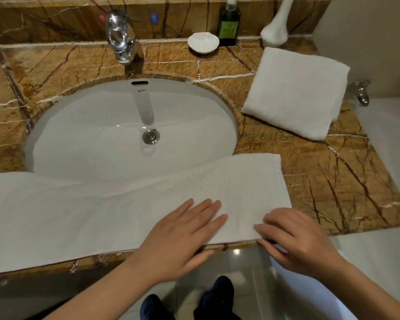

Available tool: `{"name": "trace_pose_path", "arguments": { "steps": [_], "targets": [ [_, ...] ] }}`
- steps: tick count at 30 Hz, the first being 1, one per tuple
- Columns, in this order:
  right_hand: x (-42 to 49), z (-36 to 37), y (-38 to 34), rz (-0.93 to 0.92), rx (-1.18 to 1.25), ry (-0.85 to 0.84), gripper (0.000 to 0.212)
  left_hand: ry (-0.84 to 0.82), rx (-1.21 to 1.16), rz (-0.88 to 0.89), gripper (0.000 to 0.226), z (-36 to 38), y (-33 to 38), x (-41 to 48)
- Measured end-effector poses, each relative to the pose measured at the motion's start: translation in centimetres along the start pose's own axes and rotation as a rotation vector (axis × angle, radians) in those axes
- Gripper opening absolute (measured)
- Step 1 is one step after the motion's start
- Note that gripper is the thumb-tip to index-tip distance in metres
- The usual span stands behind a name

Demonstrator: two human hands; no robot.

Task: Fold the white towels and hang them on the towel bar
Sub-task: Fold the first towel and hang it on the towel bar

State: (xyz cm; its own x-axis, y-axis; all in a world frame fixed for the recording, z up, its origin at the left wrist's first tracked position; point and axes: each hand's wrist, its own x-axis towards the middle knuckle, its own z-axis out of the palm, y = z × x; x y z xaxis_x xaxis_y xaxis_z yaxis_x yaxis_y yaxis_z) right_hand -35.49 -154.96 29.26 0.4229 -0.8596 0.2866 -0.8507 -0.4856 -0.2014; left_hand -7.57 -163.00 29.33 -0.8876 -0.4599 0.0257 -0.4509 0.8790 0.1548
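Right hand (296,239): grip clamped on towel (102,211) near edge. Left hand (183,234): flat, fingers straight, pressing it. Towel lies along table (356,181) front, 6 o'clock of sink (125,125), overlapping the basin. Folded towel (296,93) at 2 o'clock. Risk: unsupported span sags into sink, skewing the fold.

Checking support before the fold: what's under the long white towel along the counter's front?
The long white towel lies on the brown veined marble counter, its far edge overhanging the white oval sink basin. Anything else beneath is covered.
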Motion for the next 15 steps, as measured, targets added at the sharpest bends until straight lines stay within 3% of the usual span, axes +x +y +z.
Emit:
{"name": "trace_pose_path", "arguments": {
  "steps": [10,15],
  "targets": [
    [0.6,-1.8,1.4,-0.128,-0.074,0.078,0.013,-0.038,0.025,0.009,0.052,0.7,-0.2,1.7],
    [0.7,-1.8,1.2,0.033,0.11,0.029,0.018,-0.035,-0.095,-0.06,0.046,-0.3,0.2,1.9]
  ]
}}
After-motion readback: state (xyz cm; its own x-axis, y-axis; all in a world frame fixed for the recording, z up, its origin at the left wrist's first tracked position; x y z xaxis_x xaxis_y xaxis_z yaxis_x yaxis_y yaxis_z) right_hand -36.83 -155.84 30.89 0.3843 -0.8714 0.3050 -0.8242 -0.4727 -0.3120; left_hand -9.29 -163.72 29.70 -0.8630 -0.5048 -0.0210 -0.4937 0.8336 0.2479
